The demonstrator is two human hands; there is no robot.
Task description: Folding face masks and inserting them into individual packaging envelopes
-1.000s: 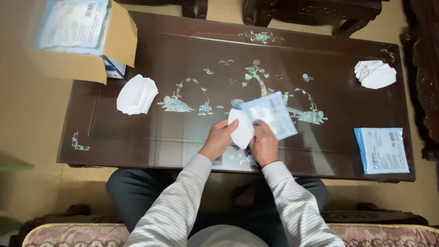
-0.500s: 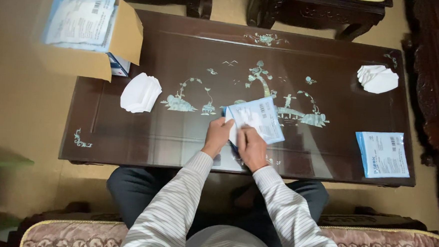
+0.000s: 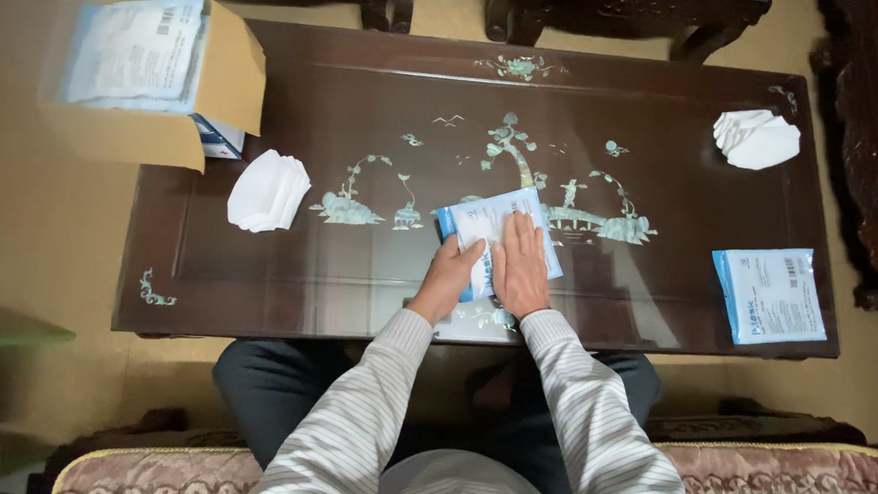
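Note:
A flat blue and white packet (image 3: 487,222) lies on the dark inlaid table (image 3: 367,83) in front of me. My right hand (image 3: 520,267) rests flat on top of it, fingers together and stretched out. My left hand (image 3: 446,277) holds the packet's near left edge, fingers curled against it. Both arms wear striped sleeves.
A stack of white masks (image 3: 268,190) lies at the left, another white stack (image 3: 757,139) at the far right. A second blue and white packet (image 3: 774,294) sits near the right edge. An open cardboard box (image 3: 157,77) with packets overhangs the table's left corner. Carved chairs stand beyond.
The packet was held up in both hands with something white at its opening; now it lies flat on the table and my right hand presses on it.

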